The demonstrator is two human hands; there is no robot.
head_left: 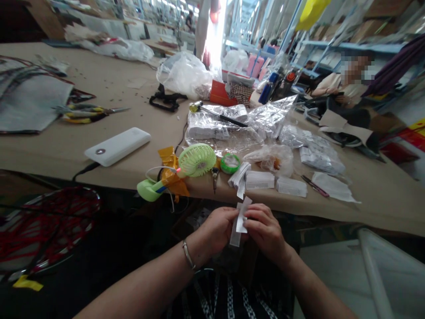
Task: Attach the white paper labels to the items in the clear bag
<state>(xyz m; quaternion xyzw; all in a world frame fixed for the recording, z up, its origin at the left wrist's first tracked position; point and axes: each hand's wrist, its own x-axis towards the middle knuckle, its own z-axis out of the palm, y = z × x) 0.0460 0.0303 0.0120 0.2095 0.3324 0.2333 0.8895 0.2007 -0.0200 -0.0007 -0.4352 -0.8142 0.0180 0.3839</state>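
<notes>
My left hand (219, 228) pinches white paper strips (239, 223) between thumb and fingers, just in front of the table edge. From the other side, my right hand (265, 226) has its bent fingers on the same strips, which overlap at a slight angle. Beyond my hands, a fanned bundle of white slips (239, 177) lies at the table edge. Beside it are two flatter stacks of printed slips (260, 180). A green round container (230, 163) sits behind the fanned bundle.
A green fan (197, 160) and orange tape (169, 155) are at the table's front edge, with a white power bank (117, 146) and pliers (86, 113) further left. Plastic-wrapped bundles (212, 124) lie behind. A seated person (348, 84) is at the back right.
</notes>
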